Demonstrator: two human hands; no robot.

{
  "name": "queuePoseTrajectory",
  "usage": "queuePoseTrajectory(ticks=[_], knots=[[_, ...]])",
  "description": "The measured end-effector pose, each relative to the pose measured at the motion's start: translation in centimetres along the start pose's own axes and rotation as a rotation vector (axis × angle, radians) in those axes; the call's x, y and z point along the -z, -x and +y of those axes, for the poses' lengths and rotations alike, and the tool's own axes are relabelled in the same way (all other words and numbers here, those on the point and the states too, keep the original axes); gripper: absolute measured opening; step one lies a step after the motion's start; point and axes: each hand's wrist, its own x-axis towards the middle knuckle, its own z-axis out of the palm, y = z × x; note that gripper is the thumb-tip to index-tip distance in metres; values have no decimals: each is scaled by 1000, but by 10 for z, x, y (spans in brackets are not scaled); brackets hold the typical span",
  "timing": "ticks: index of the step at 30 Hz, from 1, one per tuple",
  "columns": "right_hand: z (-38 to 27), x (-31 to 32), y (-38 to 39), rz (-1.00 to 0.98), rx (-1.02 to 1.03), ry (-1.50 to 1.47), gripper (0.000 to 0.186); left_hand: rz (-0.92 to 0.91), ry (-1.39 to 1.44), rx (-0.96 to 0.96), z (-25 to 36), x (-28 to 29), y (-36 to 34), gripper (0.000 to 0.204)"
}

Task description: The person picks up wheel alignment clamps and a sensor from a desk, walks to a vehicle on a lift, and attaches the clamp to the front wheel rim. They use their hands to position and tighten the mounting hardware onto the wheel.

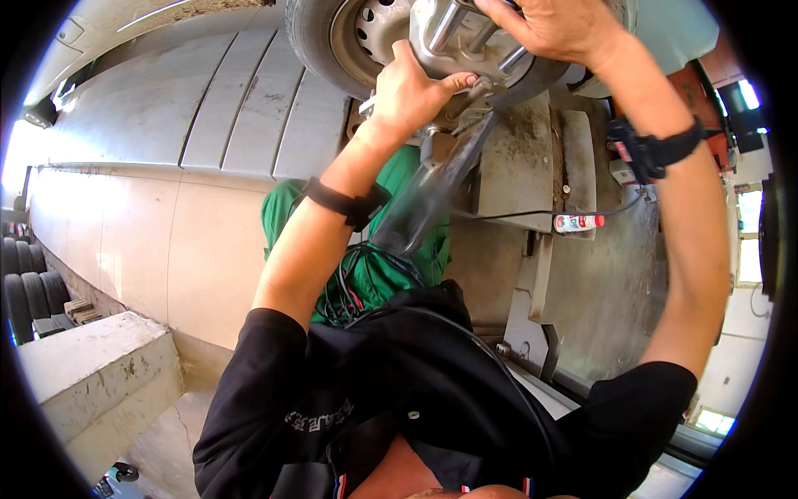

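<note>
A silvery metal wheel clamp (pixel 432 51) with shiny rods sits against a car wheel (pixel 320 43) at the top of the view. My left hand (pixel 409 98) is closed on the clamp's lower left side, its thumb stretched across the metal. Higher and to the right, my right hand (pixel 553 32) grips the clamp near its rods; some of its fingers are cut off by the upper edge. From the clamp's lower end a dark flat panel (pixel 428 191) slants down toward my lap, partly blurred. Both wrists carry black straps.
A white bottle with a red cap (pixel 578 223) lies by a metal platform (pixel 515 179) on the right, crossed by a black cable (pixel 519 214). Grey metal plates (pixel 208 104) extend left. Stacked tyres (pixel 37 291) and a pale block (pixel 100 358) stand at lower left.
</note>
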Motion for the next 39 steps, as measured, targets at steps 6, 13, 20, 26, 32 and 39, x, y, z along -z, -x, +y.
queuePoseTrajectory(ticks=[6, 13, 20, 26, 32, 39], knots=[[-26, -31, -42, -249, -915, 485, 25, 2, -19, -5, 7, -9, 4, 86], [-25, 16, -39, -373, -573, 53, 33, -38, -27, 63, 1, 12, -1, 93], [-10, -22, -8, 107, -281, 131, 18, 19, -4, 8, 3, -2, -1, 89], [-29, -39, -47, -237, -925, 381, 29, 3, -27, 47, 2, -4, 2, 87], [-16, 23, -40, -361, -505, 12, 43, 0, 15, 49, -1, 9, 3, 87], [22, -15, 9, -106, -78, 62, 26, 8, 55, 25, 7, 0, 6, 83]])
